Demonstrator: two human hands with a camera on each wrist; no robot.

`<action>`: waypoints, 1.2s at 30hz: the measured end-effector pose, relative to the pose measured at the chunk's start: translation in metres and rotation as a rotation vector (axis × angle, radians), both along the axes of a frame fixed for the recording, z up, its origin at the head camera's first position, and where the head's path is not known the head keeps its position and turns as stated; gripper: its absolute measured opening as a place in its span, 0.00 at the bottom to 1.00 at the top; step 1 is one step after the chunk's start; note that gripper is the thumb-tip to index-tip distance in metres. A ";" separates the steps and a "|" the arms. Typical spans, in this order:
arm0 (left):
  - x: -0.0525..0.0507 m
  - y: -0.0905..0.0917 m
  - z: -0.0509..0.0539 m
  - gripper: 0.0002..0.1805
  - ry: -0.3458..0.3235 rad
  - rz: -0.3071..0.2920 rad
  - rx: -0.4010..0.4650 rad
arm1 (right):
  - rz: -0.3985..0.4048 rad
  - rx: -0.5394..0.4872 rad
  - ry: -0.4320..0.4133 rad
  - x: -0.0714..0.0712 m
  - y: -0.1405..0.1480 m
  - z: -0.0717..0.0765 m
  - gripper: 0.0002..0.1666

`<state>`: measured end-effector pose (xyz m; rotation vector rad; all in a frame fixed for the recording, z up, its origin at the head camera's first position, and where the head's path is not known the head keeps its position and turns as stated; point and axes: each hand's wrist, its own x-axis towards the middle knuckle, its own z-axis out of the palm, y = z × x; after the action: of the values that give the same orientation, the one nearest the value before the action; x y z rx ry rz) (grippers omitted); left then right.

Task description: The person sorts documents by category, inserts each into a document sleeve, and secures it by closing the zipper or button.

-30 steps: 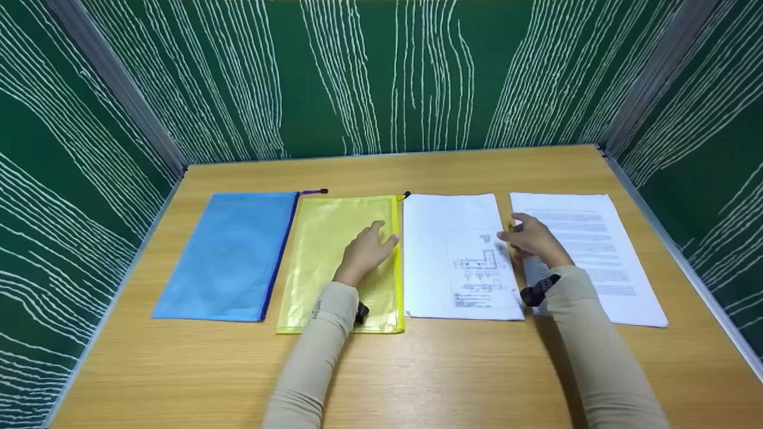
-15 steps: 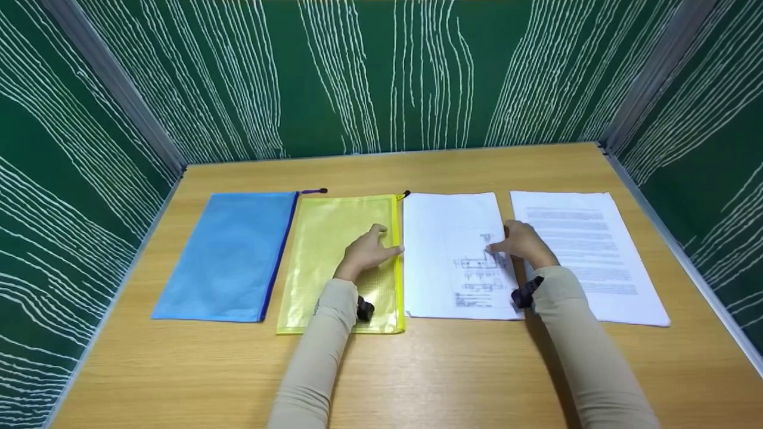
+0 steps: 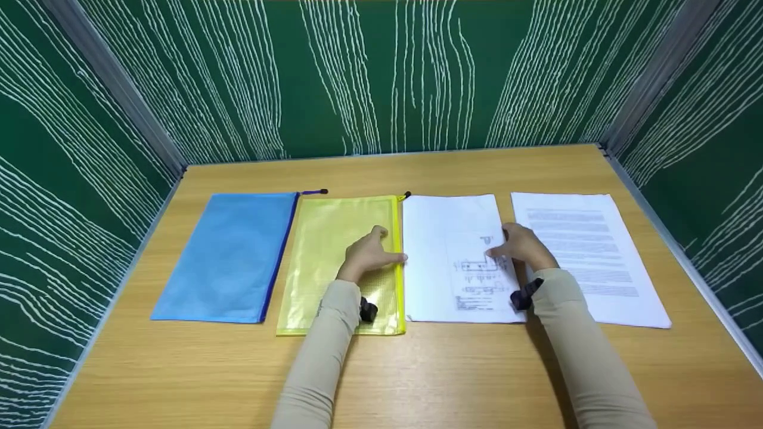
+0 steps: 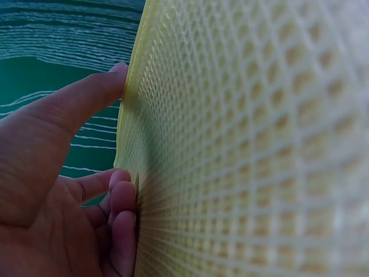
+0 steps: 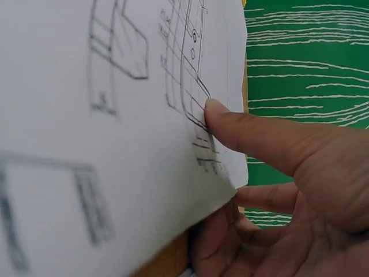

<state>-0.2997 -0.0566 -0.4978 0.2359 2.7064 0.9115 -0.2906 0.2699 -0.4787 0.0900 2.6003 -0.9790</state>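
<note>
In the head view a yellow zip document bag [image 3: 334,226] lies flat, its zipped edge at the right. My left hand [image 3: 366,256] rests on it, with its thumb at that edge and the other fingers bent against the mesh. The left wrist view shows that thumb [image 4: 86,98] at the bag's yellow border. To the right lies a stack of paper [image 3: 444,238] printed with a line drawing. My right hand [image 3: 527,247] grips its right edge, thumb [image 5: 230,124] on top. The other fingers are at and partly beneath the edge, partly hidden by the paper.
A blue zip document bag [image 3: 226,256] lies at the far left of the wooden table [image 3: 453,375]. At the far right is another stack of paper [image 3: 596,256] with printed text, partly under the right forearm. Green panels [image 3: 411,77] with white lines enclose the back and sides.
My right hand has moved left from between the two paper stacks onto the drawing stack's edge and taken hold. My left hand has shifted slightly right and nearer, its thumb reaching the yellow bag's zipped edge.
</note>
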 end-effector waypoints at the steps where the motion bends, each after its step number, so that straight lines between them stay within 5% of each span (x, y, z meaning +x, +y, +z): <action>1: 0.000 0.000 0.000 0.45 0.003 0.000 -0.007 | 0.005 -0.006 -0.002 0.000 0.000 0.000 0.50; 10: -0.002 -0.004 0.000 0.43 0.000 -0.011 0.038 | -0.011 -0.056 -0.007 0.002 0.003 -0.002 0.52; 19: -0.001 -0.011 -0.006 0.40 -0.056 -0.017 0.238 | 0.052 -0.158 0.000 0.002 0.019 -0.006 0.43; 36: -0.002 -0.022 -0.015 0.35 -0.152 -0.028 0.590 | 0.027 -0.324 -0.035 0.004 0.029 -0.011 0.33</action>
<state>-0.3014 -0.0786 -0.5131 0.3031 2.2286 1.6272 -0.2868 0.2985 -0.4898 -0.0106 2.3698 -1.3593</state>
